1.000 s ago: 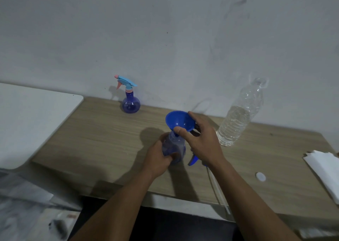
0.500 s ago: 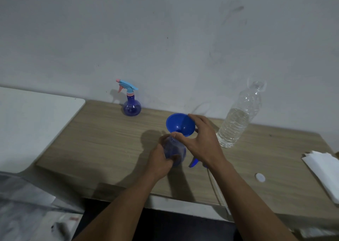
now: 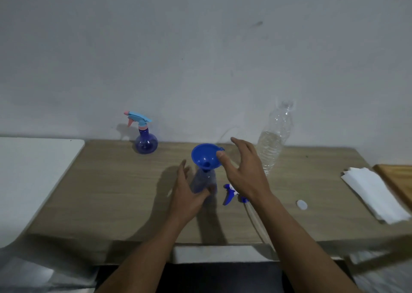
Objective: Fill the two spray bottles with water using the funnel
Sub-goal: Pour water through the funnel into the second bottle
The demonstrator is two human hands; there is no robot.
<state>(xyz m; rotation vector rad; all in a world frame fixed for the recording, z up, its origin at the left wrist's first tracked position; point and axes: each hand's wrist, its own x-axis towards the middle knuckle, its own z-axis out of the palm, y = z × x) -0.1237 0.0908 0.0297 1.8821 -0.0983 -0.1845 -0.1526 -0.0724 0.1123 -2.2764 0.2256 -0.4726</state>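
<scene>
Wooden table [image 3: 111,192], near edge: the left hand [image 3: 187,194] and right hand [image 3: 243,170] have just let go, fingers spread and relaxed, flanking the open spray bottle [image 3: 204,181], in whose neck the blue funnel [image 3: 206,155] now stands unaided. Beyond, the uncapped water bottle [image 3: 273,145] is ready for pouring; farthest, the second spray bottle [image 3: 146,142] keeps its trigger head.

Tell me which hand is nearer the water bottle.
Right. The right hand hovers open just left of the water bottle. The left hand is farther left, on the other side of the spray bottle that holds the funnel.
</scene>
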